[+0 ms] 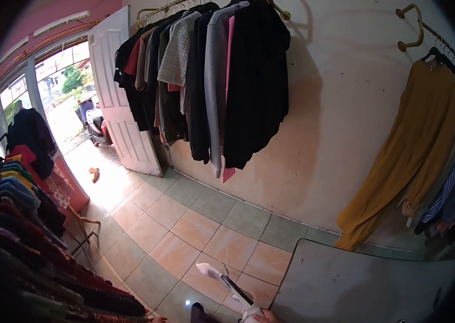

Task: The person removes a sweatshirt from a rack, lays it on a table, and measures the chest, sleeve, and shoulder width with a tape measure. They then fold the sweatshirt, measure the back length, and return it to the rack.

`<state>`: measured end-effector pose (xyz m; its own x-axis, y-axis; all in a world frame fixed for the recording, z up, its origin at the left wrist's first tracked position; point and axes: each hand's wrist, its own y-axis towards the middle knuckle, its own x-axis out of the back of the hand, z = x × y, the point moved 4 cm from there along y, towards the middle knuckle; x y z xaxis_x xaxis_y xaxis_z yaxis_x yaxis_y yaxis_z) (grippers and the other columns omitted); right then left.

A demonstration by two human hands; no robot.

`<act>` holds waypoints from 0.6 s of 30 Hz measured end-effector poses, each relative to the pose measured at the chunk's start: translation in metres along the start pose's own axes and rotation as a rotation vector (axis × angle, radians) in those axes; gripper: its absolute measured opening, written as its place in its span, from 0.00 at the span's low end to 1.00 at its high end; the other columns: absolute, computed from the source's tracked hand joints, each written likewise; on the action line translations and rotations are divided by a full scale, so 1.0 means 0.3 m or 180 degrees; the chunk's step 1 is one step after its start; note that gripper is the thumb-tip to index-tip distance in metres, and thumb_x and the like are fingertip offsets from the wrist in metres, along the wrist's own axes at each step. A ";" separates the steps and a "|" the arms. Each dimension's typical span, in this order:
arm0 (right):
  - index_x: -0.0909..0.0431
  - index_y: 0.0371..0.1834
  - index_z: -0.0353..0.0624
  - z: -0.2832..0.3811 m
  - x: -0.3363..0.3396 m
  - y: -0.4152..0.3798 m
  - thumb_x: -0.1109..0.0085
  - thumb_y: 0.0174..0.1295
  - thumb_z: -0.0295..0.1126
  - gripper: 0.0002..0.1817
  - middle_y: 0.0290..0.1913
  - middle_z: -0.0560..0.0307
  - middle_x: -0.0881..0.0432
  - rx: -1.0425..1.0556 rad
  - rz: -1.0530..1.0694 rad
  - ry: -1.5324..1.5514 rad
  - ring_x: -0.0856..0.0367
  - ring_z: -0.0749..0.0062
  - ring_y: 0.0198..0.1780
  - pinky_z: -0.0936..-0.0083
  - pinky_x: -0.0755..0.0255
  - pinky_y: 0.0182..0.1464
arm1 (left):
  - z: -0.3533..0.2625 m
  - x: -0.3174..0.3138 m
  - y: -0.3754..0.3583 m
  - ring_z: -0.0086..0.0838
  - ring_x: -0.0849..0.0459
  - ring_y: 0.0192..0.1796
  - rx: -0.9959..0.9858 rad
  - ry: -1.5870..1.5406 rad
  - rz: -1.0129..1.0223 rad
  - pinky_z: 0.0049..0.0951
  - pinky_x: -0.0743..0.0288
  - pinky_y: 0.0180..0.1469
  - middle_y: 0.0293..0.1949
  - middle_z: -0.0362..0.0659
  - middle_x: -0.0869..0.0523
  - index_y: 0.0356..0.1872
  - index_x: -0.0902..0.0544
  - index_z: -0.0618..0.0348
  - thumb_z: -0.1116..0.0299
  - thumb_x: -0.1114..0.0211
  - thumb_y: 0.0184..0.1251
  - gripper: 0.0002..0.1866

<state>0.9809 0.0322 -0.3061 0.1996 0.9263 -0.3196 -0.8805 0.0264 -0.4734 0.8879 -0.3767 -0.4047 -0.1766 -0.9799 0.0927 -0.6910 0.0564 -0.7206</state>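
At the bottom edge my right hand, only partly in view, is closed round the white lower end of a long white-and-dark device. The device slants up and left over the tiled floor, its pale rounded head at the top left. A small part of my left hand shows at the bottom edge, beside dark red clothes on the left rack. Its fingers are too cut off to read.
A grey-white table stands at lower right. Dark, grey and pink clothes hang from a wall rail. Mustard trousers hang at right. Packed clothes line the left side. Beyond an open white door, a shoe lies near the doorway.
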 end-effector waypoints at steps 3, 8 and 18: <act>0.33 0.53 0.38 -0.073 -0.016 0.120 0.51 0.62 0.32 0.17 0.43 0.60 0.25 0.0483 0.0174 -0.0044 0.27 0.76 0.43 0.77 0.32 0.45 | -0.162 0.035 0.439 0.43 0.33 0.59 -0.0903 0.3101 0.0115 0.49 0.29 0.44 0.63 0.51 0.40 0.57 0.35 0.49 0.57 0.44 0.58 0.25; 0.36 0.56 0.36 -0.017 -0.315 0.283 0.51 0.62 0.33 0.20 0.48 0.59 0.27 0.0318 0.0220 0.0123 0.30 0.76 0.47 0.78 0.36 0.50 | -0.905 -0.214 0.374 0.46 0.38 0.60 -0.3963 0.2866 0.0338 0.43 0.45 0.60 0.58 0.56 0.38 0.60 0.42 0.62 0.57 0.41 0.55 0.34; 0.39 0.59 0.35 0.293 -0.531 0.478 0.52 0.64 0.35 0.23 0.54 0.59 0.31 0.0353 0.0086 -0.0921 0.36 0.78 0.54 0.80 0.43 0.57 | -1.374 -0.321 0.523 0.41 0.34 0.58 -0.5238 0.3537 0.1393 0.47 0.53 0.65 0.50 0.46 0.28 0.50 0.31 0.58 0.58 0.43 0.56 0.22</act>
<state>0.7850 -0.0785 -0.2508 0.0589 0.9953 -0.0763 -0.9286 0.0266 -0.3702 0.5074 -0.1946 -0.2434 -0.2989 -0.3746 0.8777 -0.2318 0.9207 0.3140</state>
